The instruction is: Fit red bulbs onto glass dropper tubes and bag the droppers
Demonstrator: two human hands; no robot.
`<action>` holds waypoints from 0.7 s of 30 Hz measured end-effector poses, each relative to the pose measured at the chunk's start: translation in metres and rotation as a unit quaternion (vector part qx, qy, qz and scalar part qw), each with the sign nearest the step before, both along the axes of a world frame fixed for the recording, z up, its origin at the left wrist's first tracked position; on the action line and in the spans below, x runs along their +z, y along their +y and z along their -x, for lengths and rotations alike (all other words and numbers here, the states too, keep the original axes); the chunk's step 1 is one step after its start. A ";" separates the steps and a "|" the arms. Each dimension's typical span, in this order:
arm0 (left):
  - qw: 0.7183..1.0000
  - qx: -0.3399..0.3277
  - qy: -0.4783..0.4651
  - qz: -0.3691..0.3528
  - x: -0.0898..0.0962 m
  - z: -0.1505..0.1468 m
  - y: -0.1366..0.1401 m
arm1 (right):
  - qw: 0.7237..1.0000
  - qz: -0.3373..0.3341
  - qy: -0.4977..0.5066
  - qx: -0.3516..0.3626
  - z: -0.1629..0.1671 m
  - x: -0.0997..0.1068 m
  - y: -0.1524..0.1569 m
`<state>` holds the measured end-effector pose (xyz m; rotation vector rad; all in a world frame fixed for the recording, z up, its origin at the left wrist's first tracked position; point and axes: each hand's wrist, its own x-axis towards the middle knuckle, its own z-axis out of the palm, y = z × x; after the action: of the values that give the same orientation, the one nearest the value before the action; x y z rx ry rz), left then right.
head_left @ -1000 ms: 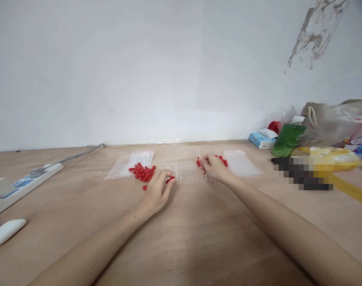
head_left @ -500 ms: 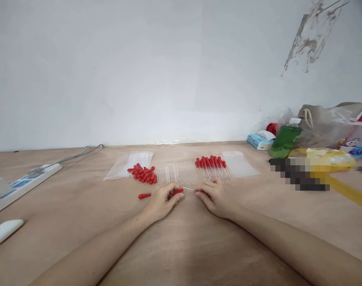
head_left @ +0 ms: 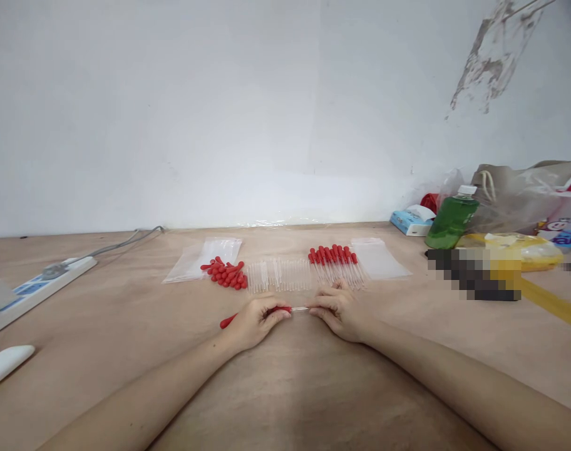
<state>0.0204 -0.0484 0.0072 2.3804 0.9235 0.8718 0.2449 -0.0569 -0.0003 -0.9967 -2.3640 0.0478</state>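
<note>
My left hand (head_left: 262, 321) is closed around a red rubber dropper bulb (head_left: 283, 308), whose open end points right. Between the thumb and fingers of my right hand (head_left: 336, 311) is a thin clear glass dropper tube (head_left: 300, 308), in line with the bulb and meeting its mouth. Another red bulb (head_left: 227, 321) lies partly hidden beside my left wrist. Beyond my hands a row of bare clear tubes (head_left: 278, 274) lies between a heap of loose red bulbs (head_left: 225, 274) on the left and a row of droppers with red bulbs fitted (head_left: 333, 255) on the right.
Clear plastic bags (head_left: 382, 258) lie right of the droppers, others (head_left: 220, 250) behind the bulb heap. A white power strip (head_left: 46, 289) is at far left. A tissue pack (head_left: 411, 222), a green bottle (head_left: 452, 218) and a yellow packet (head_left: 524, 252) crowd the right.
The tube and the bulb have come together in line; before, the tube was slanted with its end at the bulb's mouth. The loose bulb by my left wrist has shifted slightly nearer me.
</note>
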 end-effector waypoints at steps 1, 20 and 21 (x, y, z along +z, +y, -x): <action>1.000 -0.004 0.010 -0.003 -0.001 0.000 0.000 | 1.000 0.002 -0.005 -0.003 0.000 0.000 0.000; 0.994 -0.004 0.082 -0.067 -0.001 -0.001 -0.002 | 0.995 0.088 -0.047 -0.013 0.017 0.014 -0.011; 0.994 -0.005 0.085 -0.067 -0.001 -0.002 -0.002 | 0.995 0.092 -0.044 -0.010 0.018 0.012 -0.010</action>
<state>0.0220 -0.0506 0.0065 2.6052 0.9429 0.7587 0.2272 -0.0673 0.0118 -1.1288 -2.4641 0.2211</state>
